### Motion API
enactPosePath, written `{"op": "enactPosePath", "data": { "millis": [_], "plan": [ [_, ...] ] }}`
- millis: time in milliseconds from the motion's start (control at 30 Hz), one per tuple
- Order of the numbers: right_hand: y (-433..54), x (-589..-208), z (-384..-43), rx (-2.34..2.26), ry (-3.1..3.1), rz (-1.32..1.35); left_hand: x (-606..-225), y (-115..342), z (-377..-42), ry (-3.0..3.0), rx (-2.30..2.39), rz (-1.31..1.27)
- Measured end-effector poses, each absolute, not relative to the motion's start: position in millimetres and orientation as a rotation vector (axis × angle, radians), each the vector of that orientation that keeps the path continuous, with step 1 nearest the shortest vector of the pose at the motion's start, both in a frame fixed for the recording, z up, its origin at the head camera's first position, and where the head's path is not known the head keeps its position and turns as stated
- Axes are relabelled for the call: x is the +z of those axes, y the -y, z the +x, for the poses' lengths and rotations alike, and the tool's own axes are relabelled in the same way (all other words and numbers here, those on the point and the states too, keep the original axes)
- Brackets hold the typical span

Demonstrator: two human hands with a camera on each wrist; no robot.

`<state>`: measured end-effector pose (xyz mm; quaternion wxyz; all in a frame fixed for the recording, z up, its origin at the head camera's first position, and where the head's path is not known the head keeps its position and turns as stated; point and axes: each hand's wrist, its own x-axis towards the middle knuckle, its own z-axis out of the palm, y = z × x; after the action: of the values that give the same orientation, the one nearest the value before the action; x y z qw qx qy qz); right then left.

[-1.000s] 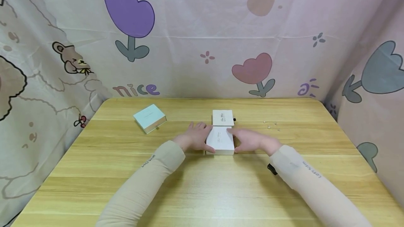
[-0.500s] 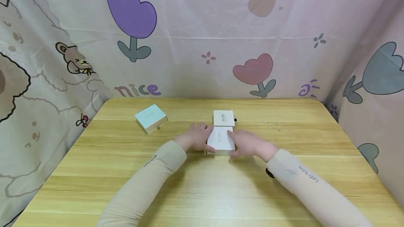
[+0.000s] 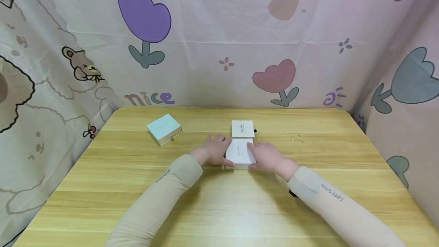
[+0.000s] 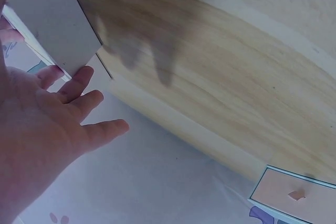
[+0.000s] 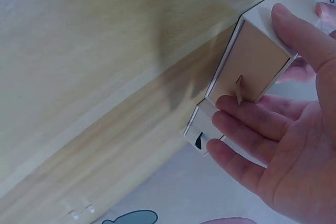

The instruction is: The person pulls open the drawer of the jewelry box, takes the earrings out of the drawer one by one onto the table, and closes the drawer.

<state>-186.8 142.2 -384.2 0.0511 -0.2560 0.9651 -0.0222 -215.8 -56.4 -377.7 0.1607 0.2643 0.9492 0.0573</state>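
Observation:
A small white drawer box with printed lettering sits at mid-table between both hands. My left hand holds its left side, thumb at the front corner and fingers toward the rear. On the other side, my right hand holds it with the thumb on the front wall and the index finger at the top edge. In the right wrist view, the box's tan drawer face carries a small pull tab, and fingertips lie right beside that tab. The left wrist view shows fingertips at the box's edge.
Directly behind stands a smaller white box with a black tab. A pale blue box with a tan drawer face is at the back left. Several tiny shiny pieces lie on the wooden table at right. Printed cloth hangs behind.
My right hand has shifted slightly left and nearer, its thumb moving from the box's right corner onto the front wall. The left hand stays in place; the box looks nearly unmoved.

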Motion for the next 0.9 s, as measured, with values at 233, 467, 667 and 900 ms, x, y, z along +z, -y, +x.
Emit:
{"op": "enactPosePath", "data": {
  "millis": [233,467,667,900],
  "plan": [
    [-143.3,-383.9,-184.8,-0.077,-2.941,-0.778,-378.2,55.1,-213.6,-2.719,0.173,0.754],
    [-143.5,-384.0,-184.3,-0.084,-2.938,-0.772,-378.2,54.7,-212.4,-2.724,0.171,0.761],
    [-143.7,-384.7,-184.7,-0.088,-2.938,-0.757,-379.4,55.7,-212.8,-2.723,0.181,0.763],
    [-143.8,-385.5,-184.9,-0.074,-2.947,-0.758,-377.1,55.2,-211.3,-2.725,0.181,0.756]
  ]
}}
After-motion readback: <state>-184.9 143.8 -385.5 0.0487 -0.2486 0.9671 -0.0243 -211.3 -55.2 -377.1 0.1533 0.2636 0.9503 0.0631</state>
